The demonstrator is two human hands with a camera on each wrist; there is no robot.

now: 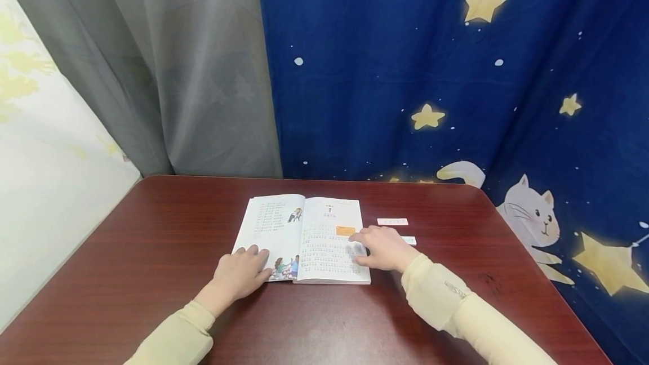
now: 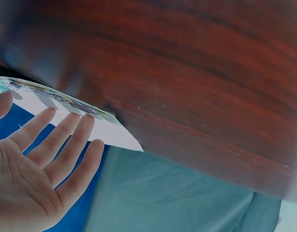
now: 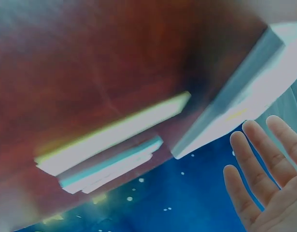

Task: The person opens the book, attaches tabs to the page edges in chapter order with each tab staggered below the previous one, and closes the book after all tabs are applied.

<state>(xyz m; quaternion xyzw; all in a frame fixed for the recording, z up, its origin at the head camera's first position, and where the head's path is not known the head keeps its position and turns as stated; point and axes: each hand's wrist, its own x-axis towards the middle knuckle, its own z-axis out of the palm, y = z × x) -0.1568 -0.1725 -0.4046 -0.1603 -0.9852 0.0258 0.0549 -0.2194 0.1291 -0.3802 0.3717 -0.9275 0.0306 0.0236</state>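
**Hands flat on an open book, spine running away from the person**

Book (image 1: 306,238) is shown lying open, face up, at the middle of a dark red wooden table (image 1: 152,241), directly ahead of both hands. Its spine runs from the near edge toward the far curtain, so the long axis of the spread lies left to right, and the text is oriented toward the person.

The left hand (image 1: 239,275) is laid on the near corner of the left page, fingers straight and spread; nothing is gripped. The right hand (image 1: 383,248) is laid on the outer edge of the right page, fingers extended and relaxed, also gripping nothing. Both hands touch the book, one on each side of the spine.

Just beyond the right hand, two small paper strips (image 1: 392,221) are seen on the table, beside the right page. A blue star-patterned cloth (image 1: 456,72) hangs behind.
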